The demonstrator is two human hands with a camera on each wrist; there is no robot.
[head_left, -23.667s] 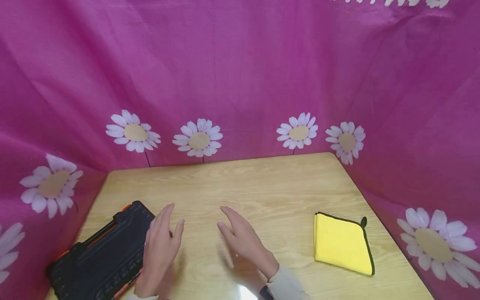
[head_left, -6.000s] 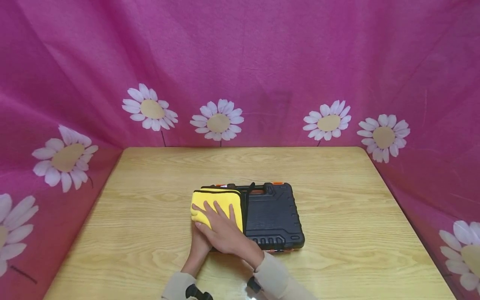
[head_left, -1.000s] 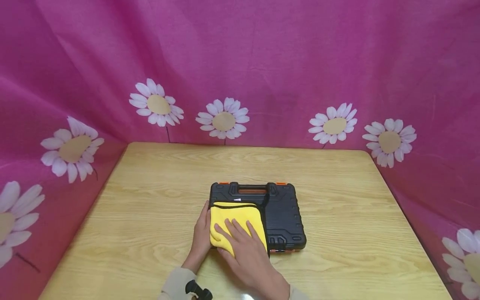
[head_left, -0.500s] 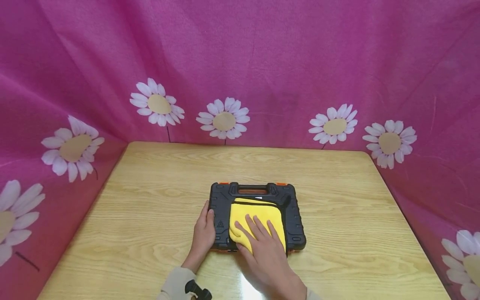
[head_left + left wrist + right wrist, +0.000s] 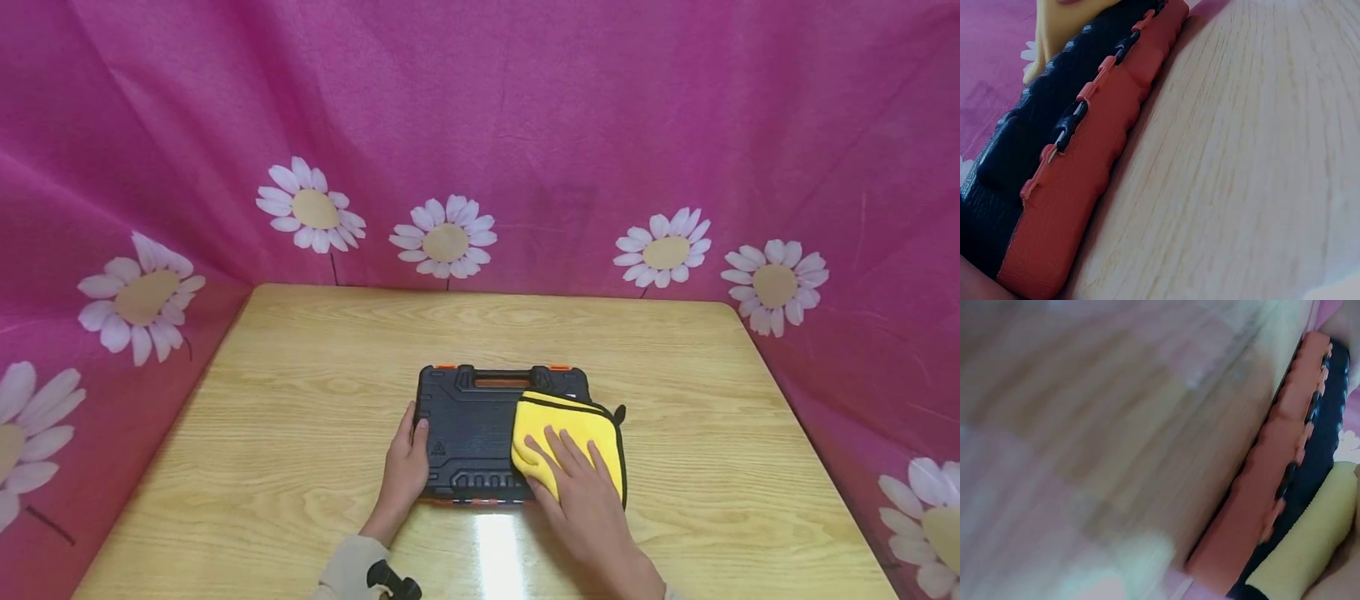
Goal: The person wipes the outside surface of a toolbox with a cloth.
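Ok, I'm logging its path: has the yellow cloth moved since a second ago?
Yes, rightward: in the head view, the yellow cloth has moved from the left side of the stationary black case to its right side, under the right hand.

Extends both arms [image 5: 637, 573] over the worktop [image 5: 300, 358]; points the left hand [image 5: 406, 465] toward the far edge, with thumb [image 5: 422, 435] uppermost; rests the right hand [image 5: 588, 502] palm down, with fingers [image 5: 576, 452] spread and slanting leftward.
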